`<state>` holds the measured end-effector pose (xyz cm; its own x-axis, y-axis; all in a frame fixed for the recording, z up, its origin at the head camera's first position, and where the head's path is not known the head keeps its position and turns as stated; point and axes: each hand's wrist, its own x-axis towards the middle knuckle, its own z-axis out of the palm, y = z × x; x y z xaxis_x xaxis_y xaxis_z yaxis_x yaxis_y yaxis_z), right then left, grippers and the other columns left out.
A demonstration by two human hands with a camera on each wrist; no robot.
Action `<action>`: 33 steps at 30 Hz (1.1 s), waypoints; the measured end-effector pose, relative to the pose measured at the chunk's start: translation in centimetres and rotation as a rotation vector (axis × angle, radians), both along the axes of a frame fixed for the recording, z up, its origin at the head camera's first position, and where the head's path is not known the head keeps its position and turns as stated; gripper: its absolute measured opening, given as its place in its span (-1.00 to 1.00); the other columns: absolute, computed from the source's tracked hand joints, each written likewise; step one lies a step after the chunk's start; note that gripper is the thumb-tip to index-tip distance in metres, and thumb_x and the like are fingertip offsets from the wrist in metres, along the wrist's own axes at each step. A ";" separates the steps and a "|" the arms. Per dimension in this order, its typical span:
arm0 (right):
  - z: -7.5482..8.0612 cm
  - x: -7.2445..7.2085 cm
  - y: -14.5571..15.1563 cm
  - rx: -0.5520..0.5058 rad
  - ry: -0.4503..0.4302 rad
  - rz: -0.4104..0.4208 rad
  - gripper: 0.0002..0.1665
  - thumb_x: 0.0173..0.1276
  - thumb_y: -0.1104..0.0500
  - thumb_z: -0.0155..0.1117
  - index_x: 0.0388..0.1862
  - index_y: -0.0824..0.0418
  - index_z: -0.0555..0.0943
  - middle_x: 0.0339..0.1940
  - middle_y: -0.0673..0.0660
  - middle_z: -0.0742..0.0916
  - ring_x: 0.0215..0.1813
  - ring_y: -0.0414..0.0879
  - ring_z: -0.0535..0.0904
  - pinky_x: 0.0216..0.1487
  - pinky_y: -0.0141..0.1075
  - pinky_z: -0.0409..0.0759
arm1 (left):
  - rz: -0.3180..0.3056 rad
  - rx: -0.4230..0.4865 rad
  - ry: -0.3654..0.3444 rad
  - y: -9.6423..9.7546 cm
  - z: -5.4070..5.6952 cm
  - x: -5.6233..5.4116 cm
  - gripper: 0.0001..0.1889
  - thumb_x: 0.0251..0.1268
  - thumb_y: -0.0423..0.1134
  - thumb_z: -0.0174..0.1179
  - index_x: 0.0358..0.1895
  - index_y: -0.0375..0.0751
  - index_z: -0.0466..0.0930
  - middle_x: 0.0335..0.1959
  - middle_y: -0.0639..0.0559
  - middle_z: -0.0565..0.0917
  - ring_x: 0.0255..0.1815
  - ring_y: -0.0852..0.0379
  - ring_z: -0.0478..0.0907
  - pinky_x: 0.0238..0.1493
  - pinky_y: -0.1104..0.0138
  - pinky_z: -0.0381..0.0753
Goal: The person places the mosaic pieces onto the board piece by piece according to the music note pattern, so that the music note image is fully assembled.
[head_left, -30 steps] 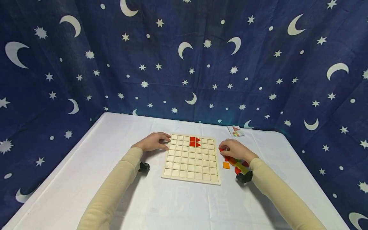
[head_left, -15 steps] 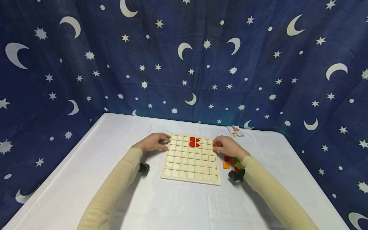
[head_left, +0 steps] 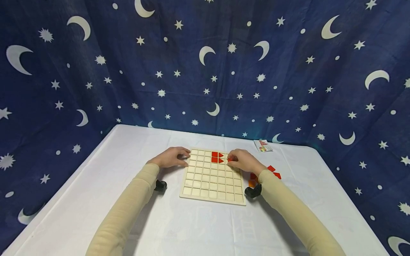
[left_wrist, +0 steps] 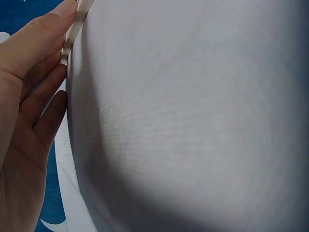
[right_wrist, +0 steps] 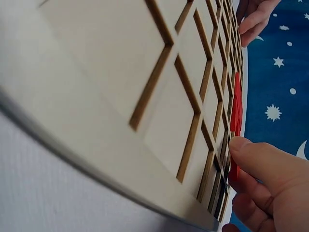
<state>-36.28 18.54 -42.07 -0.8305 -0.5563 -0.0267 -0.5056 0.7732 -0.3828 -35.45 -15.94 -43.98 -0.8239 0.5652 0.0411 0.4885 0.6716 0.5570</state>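
A wooden board (head_left: 212, 182) with a grid of square recesses lies on the table. Two red square tiles (head_left: 214, 160) sit in its far rows, each with a red pointed tile (head_left: 220, 160) to its right. My left hand (head_left: 169, 157) rests against the board's left edge; in the left wrist view its thumb and fingers (left_wrist: 48, 92) lie fairly straight beside the wooden rim. Over the board's far right part, my right hand (head_left: 246, 160) pinches a small red tile (right_wrist: 234, 171) between thumb and fingers, just right of the placed ones. The fingers hide most of its shape.
Loose tiles lie right of the board: red ones (head_left: 277, 175) and an orange one (head_left: 252, 183), partly hidden by the right forearm. A printed card (head_left: 263, 145) with a coloured pattern lies at the back right. A dark starry curtain (head_left: 179, 117) hangs behind the table.
My right hand has moved left from the loose tiles to over the board, carrying the red tile. Some loose tiles have come out from behind the arm. The left hand has stayed put.
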 end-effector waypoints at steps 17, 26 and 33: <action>0.3 -0.1 1.9 0.021 -0.005 -0.111 -0.73 0.34 0.16 0.31 -0.04 0.26 0.65 -0.19 0.11 0.69 -0.20 -0.03 0.55 -0.01 -0.10 0.63 | 0.002 -0.008 -0.005 0.0 0.2 0.0 -0.52 0.20 -0.09 0.39 0.14 -0.23 0.63 0.31 -0.09 0.49 0.40 -0.08 0.33 0.45 0.11 0.25; 0.4 -0.1 3.3 0.075 0.001 -0.213 -0.71 0.33 0.18 0.29 -0.04 0.33 0.64 -0.15 0.20 0.70 -0.15 0.03 0.58 0.05 -0.02 0.62 | 0.003 -0.012 -0.006 0.0 -0.1 -0.1 -0.53 0.19 -0.08 0.39 0.14 -0.22 0.63 0.31 -0.08 0.50 0.39 -0.07 0.33 0.44 0.11 0.25; 0.2 -0.1 4.2 0.073 -0.017 -0.211 -0.68 0.32 0.19 0.30 -0.03 0.36 0.62 -0.16 0.21 0.71 -0.14 0.05 0.59 0.10 0.00 0.60 | 0.002 -0.010 -0.005 0.0 0.0 -0.1 -0.53 0.19 -0.08 0.39 0.13 -0.22 0.63 0.30 -0.08 0.50 0.39 -0.07 0.34 0.43 0.12 0.27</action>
